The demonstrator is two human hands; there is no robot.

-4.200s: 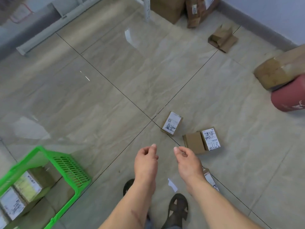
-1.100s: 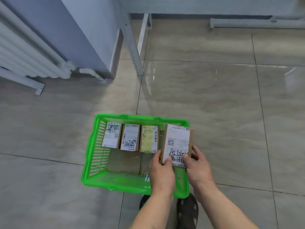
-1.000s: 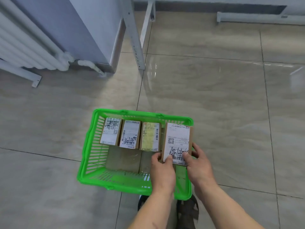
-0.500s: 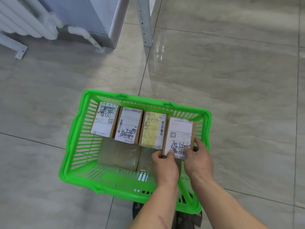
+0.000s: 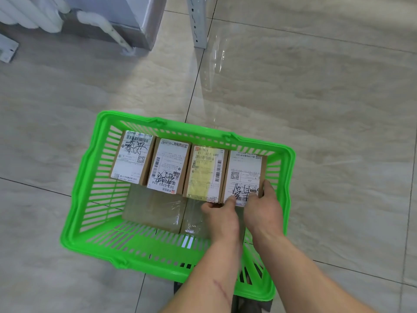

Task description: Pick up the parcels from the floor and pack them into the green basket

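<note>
Green basket (image 5: 81, 199), slatted plastic, stands on a glossy tiled floor (image 5: 316, 109); all places below are given relative to it. Inside, along its far wall, a row of four brown cardboard parcels, labels up, sides touching or nearly so. First parcel (image 5: 132, 157), at the far-left corner: white label, black handwriting near its top. Second parcel (image 5: 168, 169), next to the right: white label, handwriting near its bottom. Third parcel (image 5: 206, 175): yellow and white label, under clear tape. Fourth parcel (image 5: 244, 175), at the far-right corner: white label with a QR code, handwriting along its near edge. Left hand (image 5: 222, 216), inside the basket toward its right side: fingers curled at the fourth parcel's near-left corner, thumb on the label, gripping; the fingertips also seem to touch the third parcel's near edge, though the overlap makes that hard to tell. Right hand (image 5: 262, 211), just beside the left: pinches the fourth parcel's near-right corner, thumb on the label, a finger up its right side. On the basket's bottom, nearer than the row: a flat item in clear wrap (image 5: 153, 210), contents unclear. Beyond the basket, far left: white radiator (image 5: 29, 12) and its pipe (image 5: 106, 28); far centre: grey metal leg (image 5: 197, 21).
</note>
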